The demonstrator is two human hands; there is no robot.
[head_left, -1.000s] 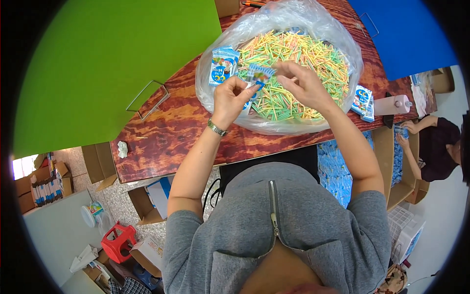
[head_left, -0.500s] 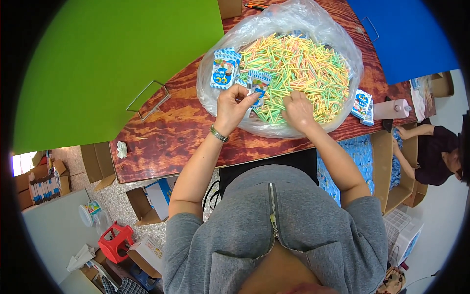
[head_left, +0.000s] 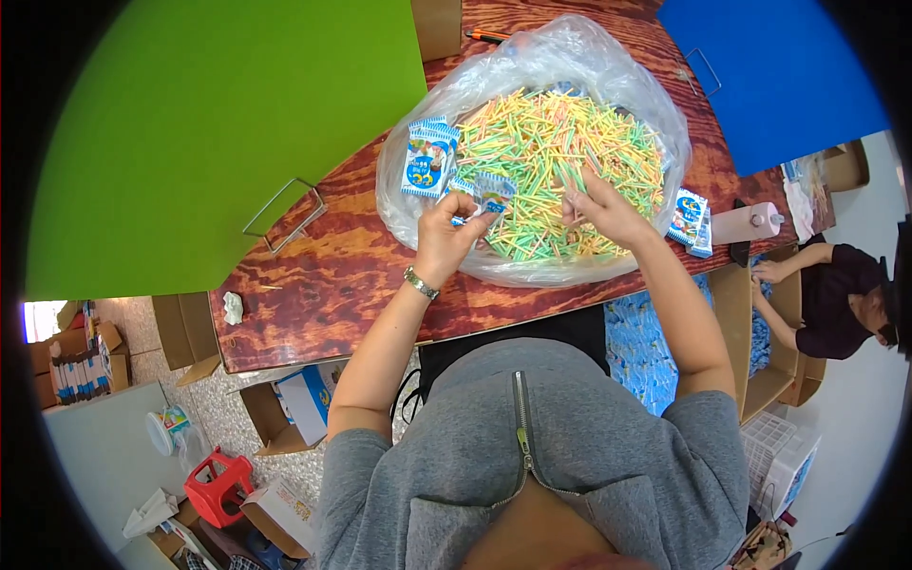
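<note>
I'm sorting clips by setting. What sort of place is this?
Probably a small packing workshop: a clear plastic bag heaped with coloured sticks lies on a wooden table, blue packets beside it, cardboard boxes on the floor.

A small blue-and-white packet [head_left: 483, 193] is pinched upright at the near left inner edge of the clear plastic bag [head_left: 532, 71], its crimped top uppermost, touching the heap; the thin sticks [head_left: 556, 157] are pastel yellow, green, pink and orange, lying criss-crossed in a dense mound that fills the bag; the bag itself is crumpled, wide open at the top, and sits on the wooden table [head_left: 323, 275] towards its far right part, its near wall close to the table's near edge; a few of the sticks at the near right of the mound are caught between fingertips.
</note>
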